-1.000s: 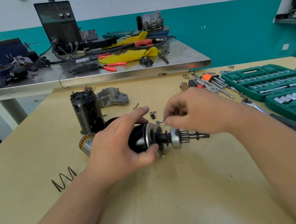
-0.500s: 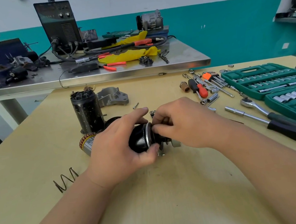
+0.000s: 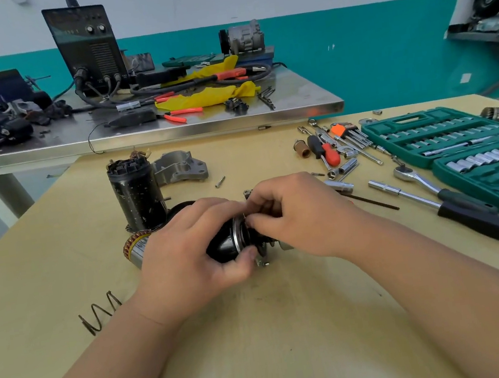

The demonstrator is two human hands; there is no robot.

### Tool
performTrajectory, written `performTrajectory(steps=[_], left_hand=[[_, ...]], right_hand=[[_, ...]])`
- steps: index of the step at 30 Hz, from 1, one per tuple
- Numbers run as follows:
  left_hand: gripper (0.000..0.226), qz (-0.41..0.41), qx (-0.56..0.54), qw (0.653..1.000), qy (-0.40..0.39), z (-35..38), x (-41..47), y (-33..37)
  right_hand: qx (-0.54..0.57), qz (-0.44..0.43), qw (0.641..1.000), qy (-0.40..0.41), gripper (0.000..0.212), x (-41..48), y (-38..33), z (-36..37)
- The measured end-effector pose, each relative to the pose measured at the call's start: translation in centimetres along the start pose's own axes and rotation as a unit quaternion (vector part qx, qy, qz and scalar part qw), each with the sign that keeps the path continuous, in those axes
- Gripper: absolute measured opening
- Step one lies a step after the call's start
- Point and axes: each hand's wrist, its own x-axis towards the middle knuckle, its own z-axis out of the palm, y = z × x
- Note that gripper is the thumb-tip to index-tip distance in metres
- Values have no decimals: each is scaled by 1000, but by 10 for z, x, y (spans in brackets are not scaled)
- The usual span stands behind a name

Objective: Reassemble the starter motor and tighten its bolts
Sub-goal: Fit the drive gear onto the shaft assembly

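Note:
The starter motor's black drive-end assembly (image 3: 225, 245) lies on its side on the wooden table (image 3: 260, 330). My left hand (image 3: 187, 254) grips its black body from the left. My right hand (image 3: 296, 214) covers the shaft and pinion end, its fingertips pinched at the silver flange; whether a small part sits between them is hidden. The copper-banded armature (image 3: 133, 247) pokes out behind my left hand. The black motor housing (image 3: 136, 194) stands upright behind, with the grey aluminium nose casting (image 3: 180, 167) beside it. A loose bolt (image 3: 220, 181) lies near the casting.
A coil spring (image 3: 99, 313) lies at the left. A ratchet wrench (image 3: 446, 197), an extension bar, loose sockets and screwdrivers (image 3: 325, 150) lie at the right, beside two open green socket cases (image 3: 444, 134). A steel bench (image 3: 170, 129) with a welder (image 3: 87, 48) stands behind.
My right hand has slid left along the shaft, covering the pinion that showed a second ago, and its fingertips now sit at the flange. My left hand has kept its grip.

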Motion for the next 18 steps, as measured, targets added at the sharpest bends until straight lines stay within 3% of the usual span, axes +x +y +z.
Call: performTrajectory(steps=[10,18], left_hand=[[42,-7,14,1000,-15,-1,2,3],[39,-35,13,999,-24,-2,4,9]], right_hand=[[-122,-50,990,50,18,-8,-8,9],[-108,-41,992,49,16,-6,-7,8]])
